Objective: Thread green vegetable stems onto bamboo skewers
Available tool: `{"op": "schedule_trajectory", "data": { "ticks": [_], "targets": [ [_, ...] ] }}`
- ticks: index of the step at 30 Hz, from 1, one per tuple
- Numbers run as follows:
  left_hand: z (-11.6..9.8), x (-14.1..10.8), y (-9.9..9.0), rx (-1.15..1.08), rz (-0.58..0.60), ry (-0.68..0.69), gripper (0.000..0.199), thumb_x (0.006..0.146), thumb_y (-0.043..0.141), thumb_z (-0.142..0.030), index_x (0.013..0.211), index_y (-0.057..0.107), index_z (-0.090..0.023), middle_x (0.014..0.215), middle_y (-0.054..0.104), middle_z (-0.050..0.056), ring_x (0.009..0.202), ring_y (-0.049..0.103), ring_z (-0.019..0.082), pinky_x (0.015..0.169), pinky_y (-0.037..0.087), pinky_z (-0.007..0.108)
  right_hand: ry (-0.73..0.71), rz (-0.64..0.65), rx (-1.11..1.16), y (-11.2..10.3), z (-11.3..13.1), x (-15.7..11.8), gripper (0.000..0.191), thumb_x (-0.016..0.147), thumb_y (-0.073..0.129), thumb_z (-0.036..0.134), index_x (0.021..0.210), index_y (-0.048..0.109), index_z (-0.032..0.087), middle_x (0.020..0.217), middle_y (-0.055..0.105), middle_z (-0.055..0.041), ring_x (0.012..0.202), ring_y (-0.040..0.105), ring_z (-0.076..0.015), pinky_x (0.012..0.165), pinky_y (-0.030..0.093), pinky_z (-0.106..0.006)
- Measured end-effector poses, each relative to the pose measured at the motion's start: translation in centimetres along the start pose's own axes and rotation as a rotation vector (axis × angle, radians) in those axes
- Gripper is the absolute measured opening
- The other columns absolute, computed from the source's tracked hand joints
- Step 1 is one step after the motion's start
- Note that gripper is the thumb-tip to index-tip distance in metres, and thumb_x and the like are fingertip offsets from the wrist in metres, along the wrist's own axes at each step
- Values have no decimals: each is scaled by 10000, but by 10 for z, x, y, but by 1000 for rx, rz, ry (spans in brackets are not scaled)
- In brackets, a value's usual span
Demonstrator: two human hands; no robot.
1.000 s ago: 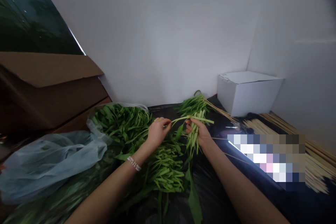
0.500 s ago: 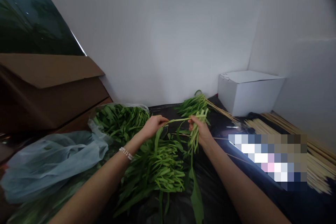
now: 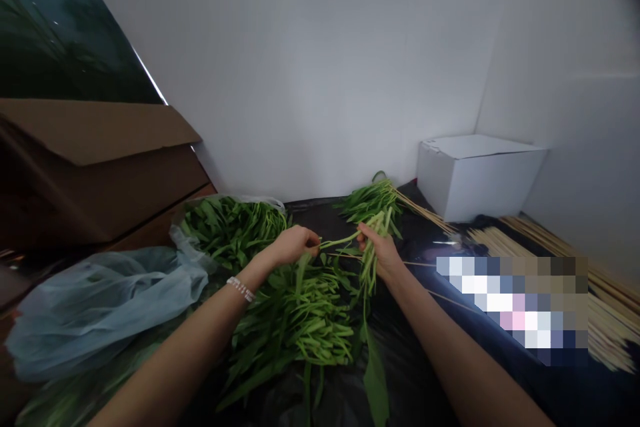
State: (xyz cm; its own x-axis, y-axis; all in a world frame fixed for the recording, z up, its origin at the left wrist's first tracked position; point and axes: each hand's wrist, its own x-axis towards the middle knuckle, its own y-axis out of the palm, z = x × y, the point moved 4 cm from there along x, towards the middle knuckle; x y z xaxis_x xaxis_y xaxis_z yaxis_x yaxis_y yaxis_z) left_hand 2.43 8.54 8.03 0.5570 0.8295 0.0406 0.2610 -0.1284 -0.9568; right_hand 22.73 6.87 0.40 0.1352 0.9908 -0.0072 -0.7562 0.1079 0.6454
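My right hand [image 3: 380, 247] is closed round a small bunch of water spinach stems [image 3: 371, 260], with a long leaf hanging below it. Between my two hands runs a single green stem [image 3: 340, 240]. Its left end is pinched in the fingers of my left hand [image 3: 297, 243]; its right end meets the fingers of my right hand. Below them lies a pile of cut water spinach [image 3: 320, 327], leaves to the left and stem ends to the right. Behind my right hand rests a leafy bundle [image 3: 367, 199] with thin sticks at its right end.
An open plastic bag of greens [image 3: 230, 227] stands at left, beside a crumpled bluish bag [image 3: 110, 310]. Further left is a brown cardboard box [image 3: 100, 140]. A white box [image 3: 480, 173] sits at back right, with long thin wooden sticks [image 3: 605, 333] in front. Black sheeting [image 3: 410, 360] covers the surface.
My left hand has moved slightly down and its fingers have come further along the stem toward my right hand. The free stem between the hands looks shorter. My right hand stays nearly in place.
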Motion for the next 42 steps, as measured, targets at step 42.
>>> {"op": "schedule_trajectory", "data": {
  "ticks": [42],
  "targets": [
    [-22,3,18,52,-53,-30,289,842,412,-272,712,654,-182,682,595,2,629,497,144,589,332,243,33,126,-119,14,-15,-12,329,586,834,421,674,676,147,584,668,-9,446,507,-74,433,392,-195]
  ]
}}
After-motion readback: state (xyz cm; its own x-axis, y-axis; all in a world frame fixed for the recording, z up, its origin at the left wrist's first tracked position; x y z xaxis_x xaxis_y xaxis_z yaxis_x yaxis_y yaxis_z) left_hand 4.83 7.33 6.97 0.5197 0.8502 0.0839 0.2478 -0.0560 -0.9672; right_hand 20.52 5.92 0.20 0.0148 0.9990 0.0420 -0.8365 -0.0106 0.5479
